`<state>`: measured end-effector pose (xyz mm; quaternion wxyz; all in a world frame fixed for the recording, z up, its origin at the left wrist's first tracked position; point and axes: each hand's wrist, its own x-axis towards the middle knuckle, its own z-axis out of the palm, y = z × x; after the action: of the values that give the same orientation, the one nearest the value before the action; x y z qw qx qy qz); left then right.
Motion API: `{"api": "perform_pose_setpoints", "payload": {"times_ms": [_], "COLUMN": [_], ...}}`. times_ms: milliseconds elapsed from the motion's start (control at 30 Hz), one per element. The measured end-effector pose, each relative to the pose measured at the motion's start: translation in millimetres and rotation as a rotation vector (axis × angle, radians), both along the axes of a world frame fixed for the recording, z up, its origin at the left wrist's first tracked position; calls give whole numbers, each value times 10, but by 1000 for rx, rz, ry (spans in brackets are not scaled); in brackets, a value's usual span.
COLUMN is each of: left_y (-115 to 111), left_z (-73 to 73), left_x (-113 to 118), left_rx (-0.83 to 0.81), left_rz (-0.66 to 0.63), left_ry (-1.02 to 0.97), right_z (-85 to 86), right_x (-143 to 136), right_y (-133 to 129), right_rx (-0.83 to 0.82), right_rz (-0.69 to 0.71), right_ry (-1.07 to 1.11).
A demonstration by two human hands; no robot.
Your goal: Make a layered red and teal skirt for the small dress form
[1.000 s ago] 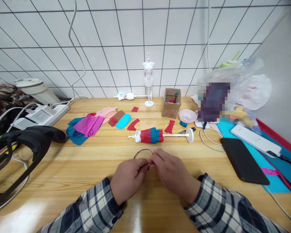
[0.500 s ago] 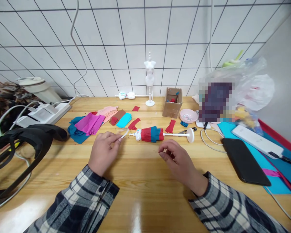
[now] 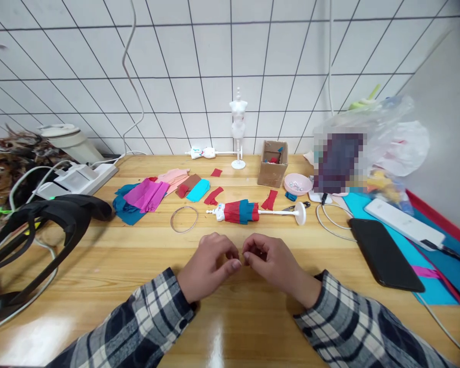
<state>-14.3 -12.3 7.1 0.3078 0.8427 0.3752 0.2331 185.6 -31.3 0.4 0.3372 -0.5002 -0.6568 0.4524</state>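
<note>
Thin hoop (image 3: 184, 232) moved: out of my left hand (image 3: 210, 268), now flat on the table (image 3: 138, 266), ahead and left of that hand. It's round, narrow, pale pinkish, plain middle. My left hand has come back beside my right hand (image 3: 276, 266); fingers on both curled, tips close together, can't tell if anything tiny is pinched. Dress form (image 3: 233, 212) lies sideways just beyond my hands: white top, red wrap, ruffled blue band, round base pointing right.
</note>
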Motion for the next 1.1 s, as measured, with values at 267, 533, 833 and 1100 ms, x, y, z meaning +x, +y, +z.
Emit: {"api": "perform_pose_setpoints", "payload": {"times_ms": [267,533,833,1100], "left_y": [-48,-61,-4,-48], "left_z": [-25,-26,-95,-78], "left_x": [73,71,50,56], "left_rx": [79,21,-276,-163], "left_rz": [-6,-110,20,-6], "left_ry": [47,-149,-304,-220], "right_z": [-4,-35,21,-1], "right_x": [-20,63,120,131], "right_y": [-28,59,-28,-16], "right_rx": [-24,-95,630,670], "right_rz": [36,-72,-6,17], "right_ry": [4,84,-318,-478]}}
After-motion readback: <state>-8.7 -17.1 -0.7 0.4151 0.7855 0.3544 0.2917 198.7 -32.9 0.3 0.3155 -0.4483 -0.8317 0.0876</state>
